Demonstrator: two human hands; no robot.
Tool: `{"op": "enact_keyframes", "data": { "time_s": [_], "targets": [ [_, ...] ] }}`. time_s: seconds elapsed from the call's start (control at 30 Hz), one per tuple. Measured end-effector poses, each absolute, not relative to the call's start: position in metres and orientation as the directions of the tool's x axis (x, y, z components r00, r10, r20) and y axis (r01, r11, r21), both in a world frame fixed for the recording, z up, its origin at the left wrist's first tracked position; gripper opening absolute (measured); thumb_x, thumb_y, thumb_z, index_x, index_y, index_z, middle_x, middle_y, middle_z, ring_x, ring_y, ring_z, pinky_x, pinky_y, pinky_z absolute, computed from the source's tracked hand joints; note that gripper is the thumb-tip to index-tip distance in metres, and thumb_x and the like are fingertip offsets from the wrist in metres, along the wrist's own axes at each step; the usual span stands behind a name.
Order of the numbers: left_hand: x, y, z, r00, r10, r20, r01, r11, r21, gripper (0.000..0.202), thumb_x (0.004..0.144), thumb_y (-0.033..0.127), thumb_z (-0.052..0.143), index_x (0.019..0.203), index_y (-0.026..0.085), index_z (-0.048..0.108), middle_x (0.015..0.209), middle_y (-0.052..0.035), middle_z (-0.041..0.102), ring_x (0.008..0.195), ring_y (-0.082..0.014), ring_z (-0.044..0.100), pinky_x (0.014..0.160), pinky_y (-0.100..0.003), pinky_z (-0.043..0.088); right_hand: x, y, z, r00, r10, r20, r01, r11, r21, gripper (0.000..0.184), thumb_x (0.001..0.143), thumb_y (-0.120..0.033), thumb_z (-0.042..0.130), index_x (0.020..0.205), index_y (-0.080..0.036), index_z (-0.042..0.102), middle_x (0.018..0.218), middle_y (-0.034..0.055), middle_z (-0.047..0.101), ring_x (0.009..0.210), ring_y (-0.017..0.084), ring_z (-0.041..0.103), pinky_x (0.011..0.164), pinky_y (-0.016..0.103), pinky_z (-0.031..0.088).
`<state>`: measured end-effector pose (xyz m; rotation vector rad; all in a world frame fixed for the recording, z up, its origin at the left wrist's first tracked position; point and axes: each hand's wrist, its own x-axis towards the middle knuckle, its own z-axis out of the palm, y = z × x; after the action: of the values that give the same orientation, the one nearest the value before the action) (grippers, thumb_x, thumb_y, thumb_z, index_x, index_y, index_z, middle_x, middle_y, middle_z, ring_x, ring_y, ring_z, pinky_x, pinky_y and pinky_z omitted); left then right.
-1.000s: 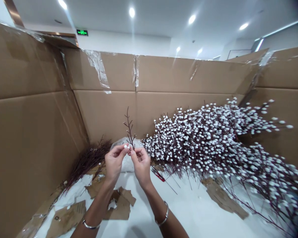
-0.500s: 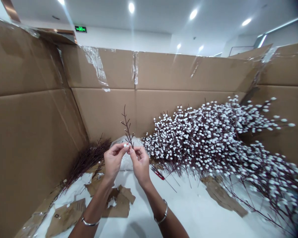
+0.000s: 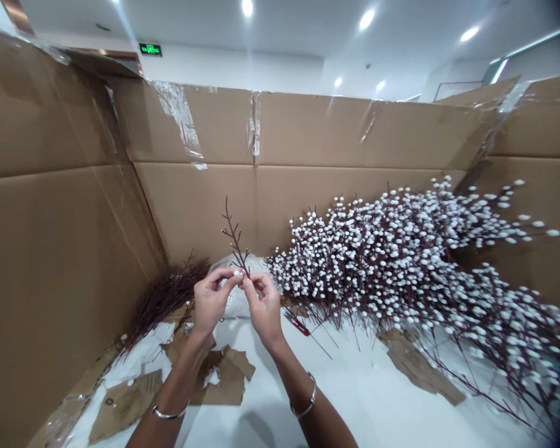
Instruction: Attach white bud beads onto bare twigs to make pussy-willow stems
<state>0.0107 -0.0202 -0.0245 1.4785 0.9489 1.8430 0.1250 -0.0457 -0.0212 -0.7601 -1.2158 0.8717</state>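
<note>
Left hand [image 3: 210, 302] closed on white bud [image 3: 237, 272], right hand [image 3: 264, 305] pinching dark twig [image 3: 234, 236] just beside it, twig's long axis rising near-upright above both.

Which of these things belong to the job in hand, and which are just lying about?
Job: left hand pinching a white bud; right hand holding a bare dark twig; bundle of bare twigs; heap of white-budded branches.
Lying about: red-handled tool; cardboard scraps.
</note>
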Motion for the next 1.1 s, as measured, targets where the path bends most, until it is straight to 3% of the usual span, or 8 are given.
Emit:
{"op": "enact_keyframes", "data": {
  "time_s": [0.5,0.67,0.93,1.1],
  "targets": [
    [0.013,-0.018,-0.026,-0.174,0.821,0.543,-0.037,-0.557,0.83,0.013,0.071,0.027,0.078,0.078,0.017,0.074,0.084,-0.005,0.076,0.081,-0.0177,0.07,0.077,-0.028,0.055,0.124,-0.045,-0.024,0.166,0.88,0.446,-0.146,0.469,-0.871,0.018,0.09,-0.035,0.057,0.086,-0.018,0.059,0.083,0.0034,0.064,0.076,0.016,0.061,0.071,0.028,0.049],
    [0.012,-0.021,-0.022,-0.209,0.836,0.508,-0.042,-0.526,0.849,0.016,0.069,0.029,0.079,0.077,0.016,0.073,0.084,-0.006,0.076,0.081,-0.0192,0.07,0.076,-0.029,0.055,0.127,-0.044,-0.019,0.135,0.889,0.437,-0.194,0.456,-0.869,0.016,0.087,-0.033,0.06,0.085,-0.018,0.061,0.083,0.0031,0.065,0.08,0.017,0.062,0.076,0.029,0.049],
    [0.0,-0.034,-0.004,-0.113,0.895,0.431,-0.038,-0.437,0.899,0.023,0.078,0.035,0.074,0.093,0.018,0.075,0.095,-0.0065,0.075,0.089,-0.0176,0.067,0.081,-0.026,0.051,0.141,-0.041,-0.009,0.035,0.949,0.313,-0.464,0.293,-0.836,0.016,0.076,-0.033,0.074,0.083,-0.019,0.069,0.087,0.0017,0.07,0.083,0.016,0.063,0.082,0.029,0.048],
    [-0.006,-0.039,0.002,0.204,0.908,0.365,0.034,-0.379,0.925,0.023,0.081,0.038,0.071,0.093,0.019,0.076,0.097,-0.0074,0.074,0.088,-0.0182,0.064,0.08,-0.027,0.049,0.145,-0.037,-0.007,-0.055,0.972,0.228,-0.683,0.13,-0.719,0.022,0.066,-0.035,0.082,0.078,-0.021,0.072,0.09,0.0007,0.071,0.081,0.014,0.061,0.079,0.027,0.049]
  ]
}}
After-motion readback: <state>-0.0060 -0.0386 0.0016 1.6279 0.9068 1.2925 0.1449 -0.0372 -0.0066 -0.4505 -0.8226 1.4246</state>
